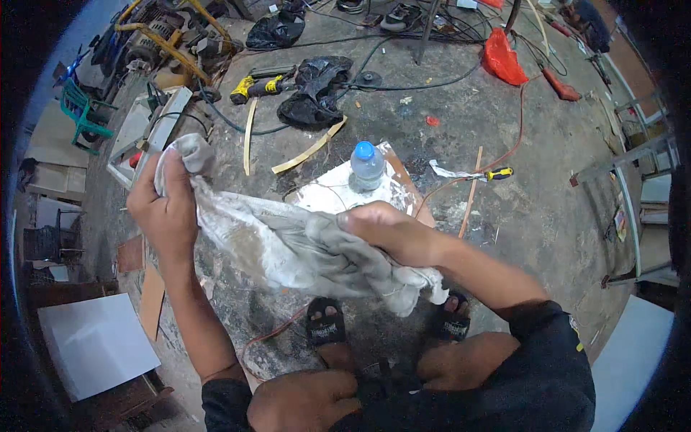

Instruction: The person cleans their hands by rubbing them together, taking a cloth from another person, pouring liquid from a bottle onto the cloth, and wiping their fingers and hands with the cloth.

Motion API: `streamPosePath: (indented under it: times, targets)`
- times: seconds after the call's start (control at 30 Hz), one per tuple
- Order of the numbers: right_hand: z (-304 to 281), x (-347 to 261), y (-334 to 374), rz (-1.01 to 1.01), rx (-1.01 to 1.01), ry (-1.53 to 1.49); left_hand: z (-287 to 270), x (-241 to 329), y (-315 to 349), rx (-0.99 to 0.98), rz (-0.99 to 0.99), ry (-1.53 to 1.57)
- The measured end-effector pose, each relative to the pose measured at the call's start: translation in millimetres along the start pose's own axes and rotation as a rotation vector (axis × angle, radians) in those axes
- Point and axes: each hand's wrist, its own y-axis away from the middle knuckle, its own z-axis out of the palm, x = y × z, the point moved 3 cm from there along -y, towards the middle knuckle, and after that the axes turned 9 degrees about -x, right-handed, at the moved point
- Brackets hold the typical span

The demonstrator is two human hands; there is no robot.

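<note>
A dirty white cloth rag with grey and brown stains is stretched between my two hands in front of my knees. My left hand grips one end, the thumb up against a bunched corner. Near the other end, my right hand is closed round the twisted fabric, and its loose tail hangs below the fingers. Just beyond the rag stands an upright clear plastic bottle with a blue cap, on a board smeared with white. Part of that board is hidden behind the rag and my right hand.
On the concrete floor lie a yellow cordless drill, a black plastic bag, wood strips, a yellow-handled screwdriver and a red bag. Cables cross the floor. White panels stand at the left and right.
</note>
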Motion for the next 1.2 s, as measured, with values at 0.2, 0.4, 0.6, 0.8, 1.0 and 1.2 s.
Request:
streamPosePath:
  times: [0.2, 0.4, 0.6, 0.8, 1.0, 1.2]
  targets:
    - [5, -15, -15, -0.134, 0.122, -0.066, 47, 29, 26, 0.044, -0.02, 0.303]
    - [23, -31, -27, -0.36, 0.102, -0.073, 84, 70, 62, -0.313, 0.061, 0.766]
    - [25, -24, -38, -0.432, -0.008, -0.357, 104, 72, 62, -0.141, 0.229, 0.644]
    - [40, -15, -32, -0.275, -0.148, -0.343, 102, -2, 87, 0.111, -0.031, 0.533]
    - [39, -34, -34, -0.277, -0.547, -0.891, 85, -22, 64, 0.422, -0.586, 0.824]
    - [21, -15, -19, -0.241, -0.382, -0.888, 19, -122, 17, -0.173, -0.091, 1.671]
